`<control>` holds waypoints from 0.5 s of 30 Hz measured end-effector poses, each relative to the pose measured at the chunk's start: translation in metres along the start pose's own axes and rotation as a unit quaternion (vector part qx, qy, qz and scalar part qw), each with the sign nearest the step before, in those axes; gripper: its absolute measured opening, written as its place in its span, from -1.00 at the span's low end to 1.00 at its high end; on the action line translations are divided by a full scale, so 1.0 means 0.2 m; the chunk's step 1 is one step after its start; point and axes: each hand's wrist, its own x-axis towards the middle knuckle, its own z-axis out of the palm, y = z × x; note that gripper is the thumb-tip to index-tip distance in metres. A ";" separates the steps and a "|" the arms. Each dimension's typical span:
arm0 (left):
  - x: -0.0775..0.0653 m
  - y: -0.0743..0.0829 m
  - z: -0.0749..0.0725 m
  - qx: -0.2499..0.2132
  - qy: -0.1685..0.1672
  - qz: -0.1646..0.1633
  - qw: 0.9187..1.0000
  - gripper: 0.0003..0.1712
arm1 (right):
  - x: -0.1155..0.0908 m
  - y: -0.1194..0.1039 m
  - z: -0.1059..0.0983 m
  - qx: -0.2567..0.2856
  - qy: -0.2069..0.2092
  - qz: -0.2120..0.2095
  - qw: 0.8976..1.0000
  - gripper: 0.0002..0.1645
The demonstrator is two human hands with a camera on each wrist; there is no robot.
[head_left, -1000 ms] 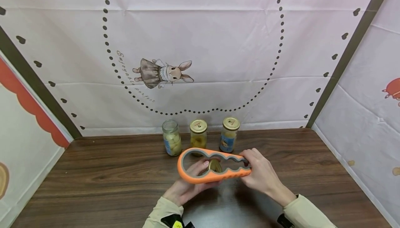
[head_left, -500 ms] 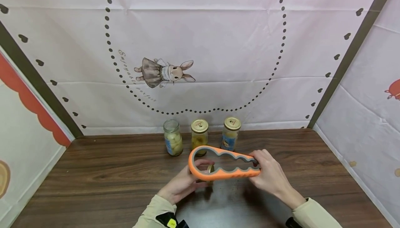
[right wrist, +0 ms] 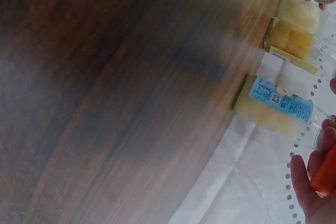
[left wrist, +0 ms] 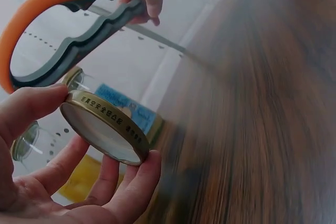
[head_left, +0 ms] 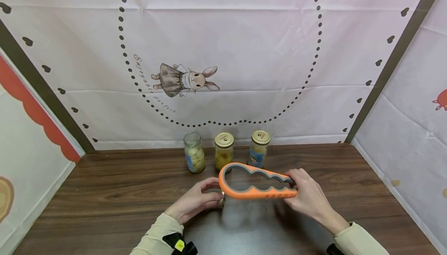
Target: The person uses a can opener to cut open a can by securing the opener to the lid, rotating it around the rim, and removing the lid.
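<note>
My left hand (head_left: 195, 200) pinches a gold jar lid (left wrist: 111, 121) by its rim between thumb and fingertips. In the left wrist view the lid is tilted, with its pale inside partly showing. My right hand (head_left: 309, 196) grips the narrow handle end of an orange and grey jar opener (head_left: 265, 194). The opener's wide rounded end points left, just beyond the lid, and its loop holds nothing. At the back of the table stands a lidless glass jar (head_left: 195, 160) of pale round pieces. Beside it are a gold-capped jar of yellow pieces (head_left: 224, 156) and a gold-capped jar with blue label (head_left: 256, 157).
The dark wooden table (head_left: 104, 200) ends at a white printed cloth (head_left: 244, 53) hung behind the jars. More cloth panels (head_left: 401, 138) close in the left and right sides.
My left hand has drawn left with the lid, out from behind the opener's loop. My right hand has shifted right with the opener. The jars stay where they were.
</note>
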 end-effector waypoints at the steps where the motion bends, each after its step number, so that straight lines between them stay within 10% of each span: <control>1: 0.00 0.00 -0.01 0.005 0.001 0.002 1.000 -0.53 | 0.00 0.00 0.00 -0.002 -0.002 0.001 1.000 -0.49; 15: -0.04 0.08 -0.18 0.193 0.060 0.030 0.979 -0.46 | -0.04 0.01 -0.02 -0.008 -0.001 0.030 1.000 -0.55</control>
